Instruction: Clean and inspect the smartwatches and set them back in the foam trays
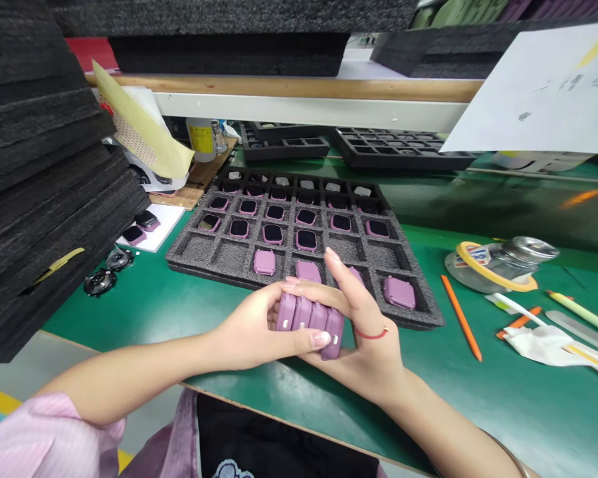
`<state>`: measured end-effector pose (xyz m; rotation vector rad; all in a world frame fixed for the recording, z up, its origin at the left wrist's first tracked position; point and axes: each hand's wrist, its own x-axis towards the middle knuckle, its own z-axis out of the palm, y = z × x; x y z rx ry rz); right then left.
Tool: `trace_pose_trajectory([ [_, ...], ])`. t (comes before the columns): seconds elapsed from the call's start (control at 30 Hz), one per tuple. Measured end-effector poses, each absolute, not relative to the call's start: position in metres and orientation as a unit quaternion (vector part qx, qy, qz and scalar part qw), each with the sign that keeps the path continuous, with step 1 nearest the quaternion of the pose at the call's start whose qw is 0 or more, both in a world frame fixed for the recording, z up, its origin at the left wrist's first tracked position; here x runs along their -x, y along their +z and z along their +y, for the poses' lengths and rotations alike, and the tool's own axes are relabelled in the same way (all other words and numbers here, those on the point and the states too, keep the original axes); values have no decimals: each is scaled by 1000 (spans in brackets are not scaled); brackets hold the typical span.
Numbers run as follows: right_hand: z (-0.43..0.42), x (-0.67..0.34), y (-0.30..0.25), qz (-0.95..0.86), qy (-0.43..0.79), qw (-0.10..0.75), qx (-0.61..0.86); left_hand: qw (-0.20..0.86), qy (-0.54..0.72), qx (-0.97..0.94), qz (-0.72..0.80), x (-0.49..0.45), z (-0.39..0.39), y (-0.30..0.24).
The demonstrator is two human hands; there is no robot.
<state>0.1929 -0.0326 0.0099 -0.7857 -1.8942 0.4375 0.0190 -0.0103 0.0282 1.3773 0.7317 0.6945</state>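
Note:
My left hand and my right hand together grip a tight row of several mauve smartwatch bodies, held on edge above the front of a black foam tray. My left fingers wrap the row from the left, and my right palm cups it from below and the right. A red string bracelet circles my right wrist. In the tray's front row lie loose mauve watch bodies such as, face down. Dark-screened watches fill the rows behind them, and the rearmost compartments hold small pale parts.
Tall stacks of black foam trays rise at the left. Two more black trays sit at the back. On the green mat lie an orange pencil, a glass jar with a tape roll, and a white cloth.

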Motion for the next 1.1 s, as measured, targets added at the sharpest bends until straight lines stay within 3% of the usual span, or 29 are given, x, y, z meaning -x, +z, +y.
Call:
trace_pose_trajectory([
  [0.33,-32,-194,5,-814,135,479,298,665,314,-627,258,-21,-4,27],
  [0.5,-32,-196,8,-833,112,464,280,623,329,-639,308,-21,-8,28],
  [0.8,-30,-199,14,-622,337,615,350,450,426,-742,257,-13,-13,27],
  [1.1,-25,-197,8,-550,547,508,373,394,441,-776,218,-12,-11,24],
])
